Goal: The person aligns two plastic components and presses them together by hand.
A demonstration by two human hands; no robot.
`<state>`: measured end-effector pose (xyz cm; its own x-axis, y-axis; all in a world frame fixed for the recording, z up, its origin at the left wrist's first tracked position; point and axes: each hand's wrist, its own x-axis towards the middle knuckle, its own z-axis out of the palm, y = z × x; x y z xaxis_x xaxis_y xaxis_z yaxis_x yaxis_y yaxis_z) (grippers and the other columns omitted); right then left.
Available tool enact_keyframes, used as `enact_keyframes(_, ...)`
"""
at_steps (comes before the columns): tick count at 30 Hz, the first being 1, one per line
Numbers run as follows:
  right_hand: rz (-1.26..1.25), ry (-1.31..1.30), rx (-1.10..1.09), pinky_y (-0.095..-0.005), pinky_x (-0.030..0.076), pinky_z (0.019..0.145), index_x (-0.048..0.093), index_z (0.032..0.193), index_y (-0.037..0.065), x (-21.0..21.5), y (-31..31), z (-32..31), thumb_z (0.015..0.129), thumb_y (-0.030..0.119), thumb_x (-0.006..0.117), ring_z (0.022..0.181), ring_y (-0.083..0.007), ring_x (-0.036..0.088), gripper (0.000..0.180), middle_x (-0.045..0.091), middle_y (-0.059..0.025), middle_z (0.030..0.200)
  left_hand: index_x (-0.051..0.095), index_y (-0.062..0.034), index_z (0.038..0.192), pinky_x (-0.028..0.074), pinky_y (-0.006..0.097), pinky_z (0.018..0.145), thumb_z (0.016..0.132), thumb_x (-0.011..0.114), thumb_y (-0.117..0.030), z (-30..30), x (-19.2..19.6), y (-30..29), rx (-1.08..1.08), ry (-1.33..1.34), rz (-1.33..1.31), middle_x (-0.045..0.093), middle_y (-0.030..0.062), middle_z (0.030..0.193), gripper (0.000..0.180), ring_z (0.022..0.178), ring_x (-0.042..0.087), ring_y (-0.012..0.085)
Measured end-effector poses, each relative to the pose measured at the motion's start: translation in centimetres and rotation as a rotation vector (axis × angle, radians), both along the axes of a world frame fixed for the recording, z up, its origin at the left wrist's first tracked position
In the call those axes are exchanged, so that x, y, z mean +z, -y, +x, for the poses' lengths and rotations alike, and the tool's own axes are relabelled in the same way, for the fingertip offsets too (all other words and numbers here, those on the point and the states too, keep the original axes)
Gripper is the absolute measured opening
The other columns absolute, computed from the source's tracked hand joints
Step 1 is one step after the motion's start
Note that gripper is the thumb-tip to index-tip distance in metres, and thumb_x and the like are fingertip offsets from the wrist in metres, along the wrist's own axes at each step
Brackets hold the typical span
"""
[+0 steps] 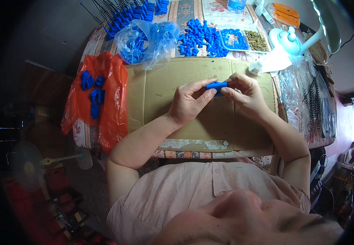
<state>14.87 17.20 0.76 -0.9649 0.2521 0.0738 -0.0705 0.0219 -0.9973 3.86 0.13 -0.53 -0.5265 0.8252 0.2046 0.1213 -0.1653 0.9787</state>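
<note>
A small blue plastic piece (216, 86) is pinched between both hands above a flat sheet of brown cardboard (156, 98). My left hand (191, 101) grips its left end with thumb and fingers. My right hand (244, 94) closes on its right end. Beyond the cardboard lies a heap of loose blue plastic pieces (199, 38), and a clear tray (234, 39) holds more small blue parts.
A clear bag of blue parts (146, 43) stands at the back left. An orange bag (99, 98) with several blue pieces hangs over the table's left edge. Brass-coloured metal pins (256, 41), a lamp (328, 24), a small white bottle (255, 67) and black wire springs (314, 98) are on the right.
</note>
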Motion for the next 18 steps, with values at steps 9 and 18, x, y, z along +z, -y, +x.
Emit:
enact_keyframes(9, 0.099, -0.043, -0.017, -0.0237, 0.045, 0.069, 0.058, 0.088, -0.001, 0.32, 0.20, 0.19, 0.080, 0.006, 0.070, 0.078, -0.0062, 0.054, 0.016, 0.060, -0.0021, 0.081, 0.059, -0.0005, 0.118, 0.051, 0.020, 0.067, 0.091, 0.057, -0.007, 0.01, 0.29, 0.20, -0.004, -0.024, 0.008, 0.065, 0.0058, 0.102, 0.028, 0.078, 0.059, 0.0065)
enact_keyframes(18, 0.149, -0.017, -0.014, -0.0241, 0.044, 0.065, 0.059, 0.084, -0.001, 0.77, 0.01, 0.14, 0.079, 0.005, 0.070, 0.073, -0.0066, 0.054, 0.013, 0.059, -0.0021, 0.076, 0.057, -0.0004, 0.117, 0.050, 0.022, 0.075, 0.091, 0.056, -0.006, -0.06, 0.04, -0.19, -0.043, 0.044, 0.055, 0.062, 0.0046, 0.106, 0.027, 0.087, 0.058, 0.0074)
